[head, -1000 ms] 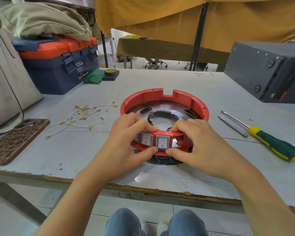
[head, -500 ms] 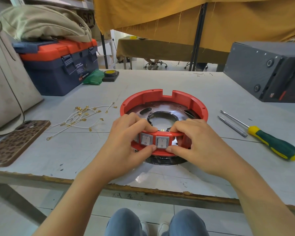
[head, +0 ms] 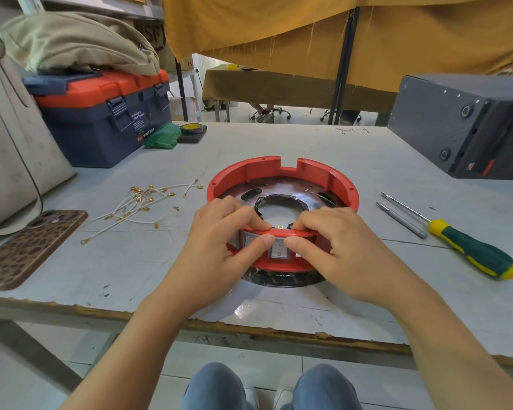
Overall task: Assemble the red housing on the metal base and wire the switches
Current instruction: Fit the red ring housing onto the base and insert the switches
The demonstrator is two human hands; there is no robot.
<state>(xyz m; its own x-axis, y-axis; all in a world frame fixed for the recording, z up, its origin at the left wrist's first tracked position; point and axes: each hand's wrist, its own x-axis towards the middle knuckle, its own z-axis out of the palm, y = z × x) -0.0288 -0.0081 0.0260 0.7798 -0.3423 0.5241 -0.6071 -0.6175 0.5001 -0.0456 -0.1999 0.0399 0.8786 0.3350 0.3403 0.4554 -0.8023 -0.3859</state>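
**Layout around the two-handed grip**

The near wall of the housing (head: 282, 173) is held by the left hand (head: 219, 247) and the right hand (head: 341, 253), side by side, with a switch (head: 279, 251) set between the thumbs. The base (head: 282, 199) is seated inside the housing, behind the grip. The wires (head: 142, 205) are spread on the table (head: 279, 137) to the left of the grip, with the phone (head: 30, 247) further left. The toolbox (head: 107, 119) is placed far behind and to the left, under a bag (head: 71, 45). To the right of the grip, the screwdriver (head: 468, 250) and a loose shaft (head: 402, 220) are laid side by side. The box (head: 462, 122) is set behind them.
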